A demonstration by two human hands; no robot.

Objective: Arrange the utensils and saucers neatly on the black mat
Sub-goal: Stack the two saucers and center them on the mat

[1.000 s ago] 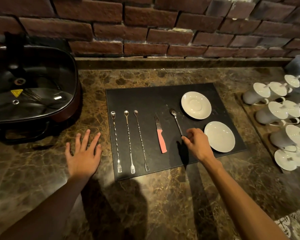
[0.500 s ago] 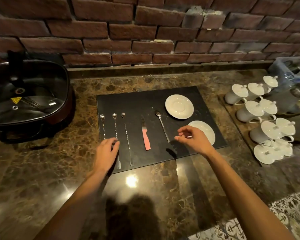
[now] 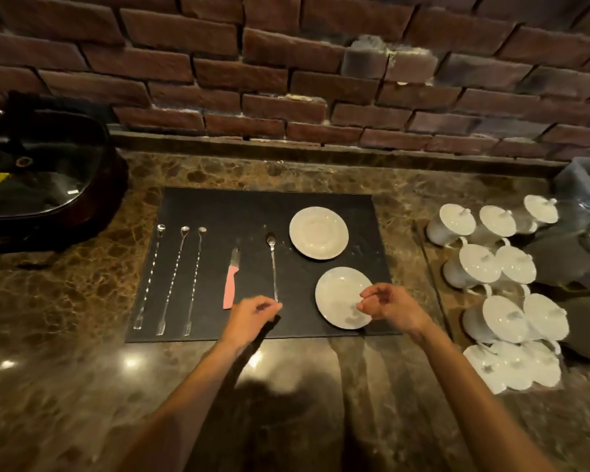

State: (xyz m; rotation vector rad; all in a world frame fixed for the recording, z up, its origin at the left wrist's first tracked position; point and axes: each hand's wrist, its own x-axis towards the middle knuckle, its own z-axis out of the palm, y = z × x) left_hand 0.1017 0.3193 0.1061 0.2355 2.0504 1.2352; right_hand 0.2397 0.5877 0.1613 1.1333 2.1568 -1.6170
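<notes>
On the black mat (image 3: 252,212) lie three long twisted bar forks (image 3: 172,281) in a row at the left. Right of them are a pink-handled knife (image 3: 231,284) and a long spoon (image 3: 273,267). One white saucer (image 3: 318,232) sits at the far right of the mat and a second saucer (image 3: 338,294) near its front right corner. My left hand (image 3: 252,316) has its fingers pinched together at the near tip of the spoon's handle. My right hand (image 3: 389,306) hovers half-curled over the near saucer's right rim, holding nothing.
A dark electric pan with a glass lid (image 3: 38,178) stands at the left. Several white lidded cups (image 3: 504,318) crowd a tray at the right, close to the mat's edge. A brick wall (image 3: 286,80) closes off the back. The marble counter (image 3: 82,291) runs along the front.
My left hand has moved right, from the bar forks to the spoon's handle end. My right hand has left the spoon and shifted right over the near saucer. The spoon lies straighter.
</notes>
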